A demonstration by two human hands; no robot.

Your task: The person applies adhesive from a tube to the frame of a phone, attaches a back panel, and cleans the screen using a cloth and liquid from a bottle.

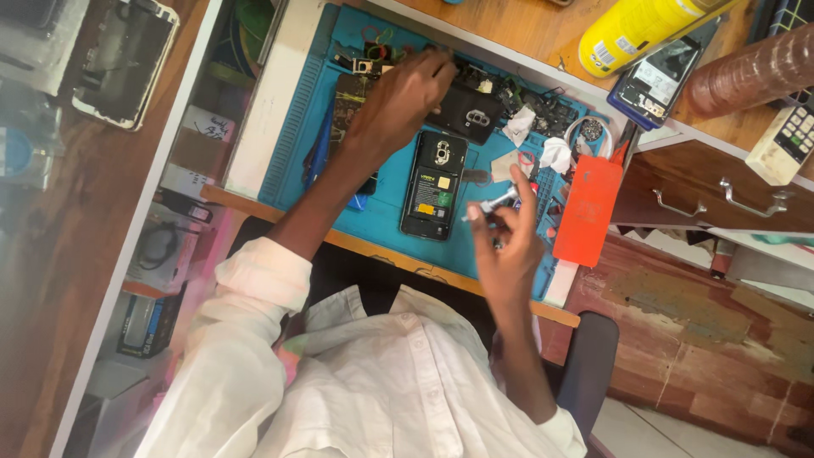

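**Bench inspection: opened phone on blue mat, both hands engaged**

The blue work mat [390, 212] lies on a wooden desk [500, 30]. At its centre rests an opened black phone [434, 185], back cover off, battery and labels exposed, lying flat with its camera end toward 12 o'clock.

The right hand [507, 246] is raised above the mat at roughly 4 o'clock from the phone. Its fingers are pinched closed on a small silver tool [492, 204] – the exact kind cannot be determined. The tool's tip points toward 9 o'clock and sits just beside the phone's right edge; contact cannot be confirmed.

The left hand [398, 102] reaches to 11 o'clock of the phone, fingers curled downward over the clutter at the mat's far edge. Whether it grips anything cannot be told – the fingertips are hidden among the parts. Just beside it, toward 3 o'clock, lies a black back cover [468, 112] with a camera cut-out.

Surrounding items: an orange phone cover [588, 210] at 3 o'clock of the phone, on the mat's right margin; white crumpled tissue [555, 155] at 2 o'clock; a yellow spray can [632, 30] lying at the upper right of the desk; a phone with a cracked screen [657, 78] just below the can. A drawer with metal handles [721, 203] stands at far right. The person wears a white shirt [390, 390].
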